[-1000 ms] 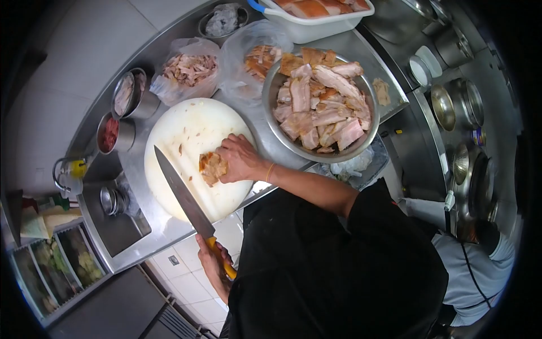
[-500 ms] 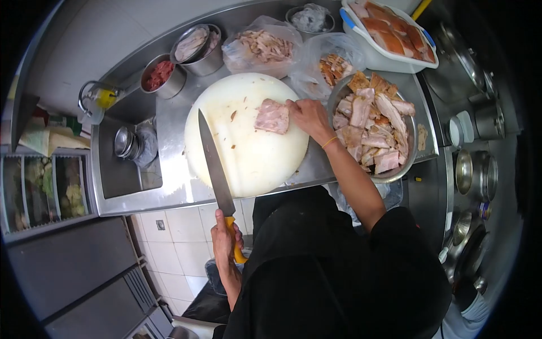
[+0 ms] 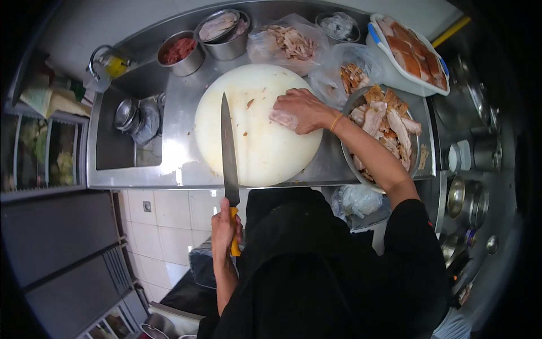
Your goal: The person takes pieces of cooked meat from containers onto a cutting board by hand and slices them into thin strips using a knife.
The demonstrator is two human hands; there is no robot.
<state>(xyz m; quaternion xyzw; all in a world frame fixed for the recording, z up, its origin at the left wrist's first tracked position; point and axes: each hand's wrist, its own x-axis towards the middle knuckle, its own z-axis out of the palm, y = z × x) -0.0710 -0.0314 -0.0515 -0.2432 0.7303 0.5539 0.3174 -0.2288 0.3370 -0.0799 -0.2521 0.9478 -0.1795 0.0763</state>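
My left hand [image 3: 224, 229] is closed round the yellow handle of a long kitchen knife [image 3: 228, 147]. Its blade lies over the left part of a round white chopping board [image 3: 257, 164], tip pointing away from me. On the right part of the board, my right hand [image 3: 305, 110] grips a flat slab of pale pink meat [image 3: 284, 118] with curled fingers, which hide most of it. Small brown scraps [image 3: 250, 104] are scattered on the board. To the right of it, partly under my right forearm, stands a metal bowl [image 3: 351, 150] heaped with cut meat pieces [image 3: 395, 127].
Along the back are a metal pot of red meat [image 3: 179, 50], another pot [image 3: 226, 50], a bag of sliced meat [image 3: 291, 42], a bag of browned pieces [image 3: 353, 76] and a white tub [image 3: 403, 76] of browned slabs. A sink [image 3: 104, 150] lies left.
My right hand has gone from pinching the slab's right edge to covering it from above. The knife stays in my left hand, its blade now more upright in view. The view has shifted.
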